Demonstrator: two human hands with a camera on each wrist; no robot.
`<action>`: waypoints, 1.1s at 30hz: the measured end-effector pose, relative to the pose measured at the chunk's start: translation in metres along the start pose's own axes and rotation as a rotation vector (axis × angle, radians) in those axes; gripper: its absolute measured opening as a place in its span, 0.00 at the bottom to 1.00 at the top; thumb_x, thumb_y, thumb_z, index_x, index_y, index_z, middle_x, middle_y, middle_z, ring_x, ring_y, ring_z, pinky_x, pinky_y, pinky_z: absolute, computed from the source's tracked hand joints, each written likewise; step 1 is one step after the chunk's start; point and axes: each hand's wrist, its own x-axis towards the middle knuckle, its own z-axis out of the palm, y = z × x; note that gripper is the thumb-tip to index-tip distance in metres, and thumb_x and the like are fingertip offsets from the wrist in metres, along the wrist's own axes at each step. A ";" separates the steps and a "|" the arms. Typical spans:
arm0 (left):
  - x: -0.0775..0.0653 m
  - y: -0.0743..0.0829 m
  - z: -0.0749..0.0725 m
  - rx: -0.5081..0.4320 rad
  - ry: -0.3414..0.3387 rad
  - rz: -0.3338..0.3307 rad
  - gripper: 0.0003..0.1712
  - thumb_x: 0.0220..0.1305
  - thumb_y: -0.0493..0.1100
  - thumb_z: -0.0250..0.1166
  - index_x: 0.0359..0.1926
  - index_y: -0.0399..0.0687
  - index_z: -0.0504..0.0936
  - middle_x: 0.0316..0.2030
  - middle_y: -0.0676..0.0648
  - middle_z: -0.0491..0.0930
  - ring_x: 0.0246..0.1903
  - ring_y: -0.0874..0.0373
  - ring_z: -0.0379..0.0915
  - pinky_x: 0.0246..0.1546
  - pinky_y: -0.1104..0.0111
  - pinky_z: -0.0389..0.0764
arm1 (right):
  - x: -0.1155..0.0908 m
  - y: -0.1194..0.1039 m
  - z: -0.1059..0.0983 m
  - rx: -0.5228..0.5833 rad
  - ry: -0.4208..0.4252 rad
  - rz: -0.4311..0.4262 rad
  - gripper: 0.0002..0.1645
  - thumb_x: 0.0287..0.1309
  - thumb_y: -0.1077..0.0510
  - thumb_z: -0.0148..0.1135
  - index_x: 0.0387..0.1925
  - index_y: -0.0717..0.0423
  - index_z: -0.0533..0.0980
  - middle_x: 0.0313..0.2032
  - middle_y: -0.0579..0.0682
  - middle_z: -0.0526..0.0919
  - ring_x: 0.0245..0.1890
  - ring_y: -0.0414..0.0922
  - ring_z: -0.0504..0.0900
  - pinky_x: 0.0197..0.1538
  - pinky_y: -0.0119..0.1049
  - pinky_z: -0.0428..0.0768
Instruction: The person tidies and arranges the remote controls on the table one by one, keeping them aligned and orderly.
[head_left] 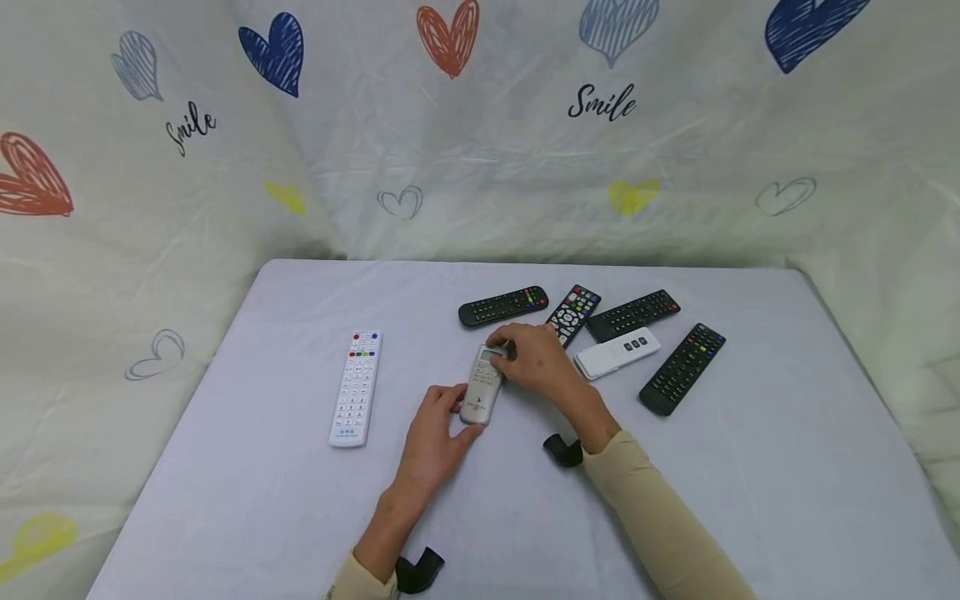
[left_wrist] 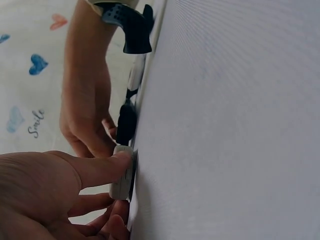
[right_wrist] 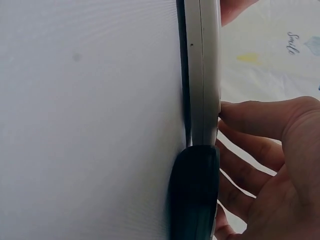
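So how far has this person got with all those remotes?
Possibly done: the long white remote, lying straight and alone on the left. In hand: the small grey remote, held between the left hand and right hand. Probably left: four black remotes and another white one, lying at mixed angles beyond and right of the hands.

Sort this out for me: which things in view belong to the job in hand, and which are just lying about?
In the job:
- small pale remote with a screen
- left hand and right hand, both on that remote

Just lying about:
- long white remote, left
- shorter white remote, right
- four black remotes
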 end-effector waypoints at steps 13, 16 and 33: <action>-0.004 -0.006 -0.004 -0.039 0.026 0.027 0.38 0.61 0.39 0.76 0.71 0.46 0.74 0.57 0.46 0.80 0.41 0.59 0.71 0.36 0.74 0.72 | -0.002 -0.008 -0.009 0.163 -0.038 -0.021 0.23 0.63 0.58 0.72 0.59 0.52 0.80 0.56 0.51 0.87 0.56 0.51 0.84 0.60 0.48 0.82; -0.005 -0.008 -0.005 -0.047 0.037 0.025 0.38 0.61 0.39 0.76 0.71 0.47 0.73 0.57 0.47 0.80 0.38 0.59 0.70 0.33 0.76 0.72 | -0.002 -0.009 -0.008 0.213 -0.052 -0.030 0.23 0.64 0.58 0.72 0.60 0.54 0.79 0.58 0.53 0.86 0.57 0.52 0.84 0.60 0.49 0.83; -0.007 -0.013 -0.012 -0.133 0.080 0.032 0.39 0.61 0.36 0.76 0.72 0.44 0.72 0.59 0.44 0.79 0.50 0.56 0.77 0.41 0.75 0.81 | 0.001 -0.016 0.000 0.408 -0.045 -0.052 0.30 0.59 0.62 0.76 0.63 0.56 0.77 0.61 0.55 0.80 0.60 0.55 0.83 0.55 0.43 0.87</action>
